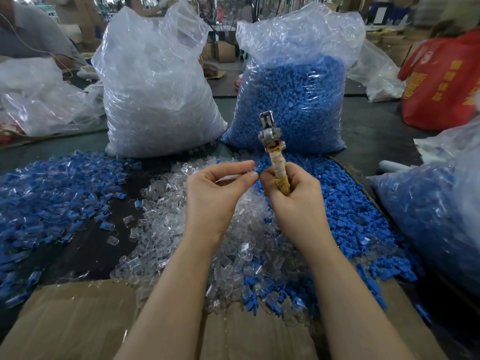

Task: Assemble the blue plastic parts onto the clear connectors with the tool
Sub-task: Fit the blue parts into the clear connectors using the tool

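The right hand [293, 196] grips the tool [272, 149] upright by its tape-wrapped handle, fingers curled round it, metal head uppermost. Just beside it the left hand [215, 193] pinches a small clear connector [249, 169] between thumb and forefinger (a blue part seems to sit at its tip, though it is too small to be sure). Below the hands, loose clear connectors [181, 224] lie heaped on the worktop [85, 245], with blue plastic parts [358, 219] piled to the right and assembled pieces [46, 193] to the left. Two full plastic bags [155, 94] stand behind.
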A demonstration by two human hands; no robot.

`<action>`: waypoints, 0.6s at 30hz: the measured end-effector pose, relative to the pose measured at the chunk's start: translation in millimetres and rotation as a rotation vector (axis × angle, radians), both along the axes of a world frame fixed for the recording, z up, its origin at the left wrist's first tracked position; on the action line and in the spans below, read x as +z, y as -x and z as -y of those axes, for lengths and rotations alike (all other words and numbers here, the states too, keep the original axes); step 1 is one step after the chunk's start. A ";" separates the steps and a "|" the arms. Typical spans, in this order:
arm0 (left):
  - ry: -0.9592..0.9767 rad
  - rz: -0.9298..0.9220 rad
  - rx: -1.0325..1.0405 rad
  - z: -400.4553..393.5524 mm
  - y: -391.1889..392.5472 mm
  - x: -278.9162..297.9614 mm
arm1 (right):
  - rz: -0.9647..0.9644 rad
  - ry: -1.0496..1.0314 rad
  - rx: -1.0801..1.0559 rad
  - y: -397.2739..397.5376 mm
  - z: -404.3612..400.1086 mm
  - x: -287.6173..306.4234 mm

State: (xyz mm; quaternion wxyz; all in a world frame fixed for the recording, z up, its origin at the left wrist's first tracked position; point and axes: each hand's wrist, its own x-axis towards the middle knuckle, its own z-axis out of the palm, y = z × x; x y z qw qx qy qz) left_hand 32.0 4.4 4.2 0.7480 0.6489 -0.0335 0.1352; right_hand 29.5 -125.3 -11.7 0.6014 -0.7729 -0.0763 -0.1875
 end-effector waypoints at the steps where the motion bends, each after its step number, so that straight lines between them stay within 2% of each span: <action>1: -0.004 0.002 -0.001 0.0 -0.2 -0.2 | -0.002 0.000 -0.005 -0.1 0.1 0.1; 14: -0.035 0.029 -0.018 -3.0 1.2 -0.5 | -0.013 -0.002 -0.010 0.3 -2.0 1.5; 18: -0.008 0.011 0.006 -0.3 1.7 -0.8 | -0.050 -0.027 0.067 1.1 1.4 4.3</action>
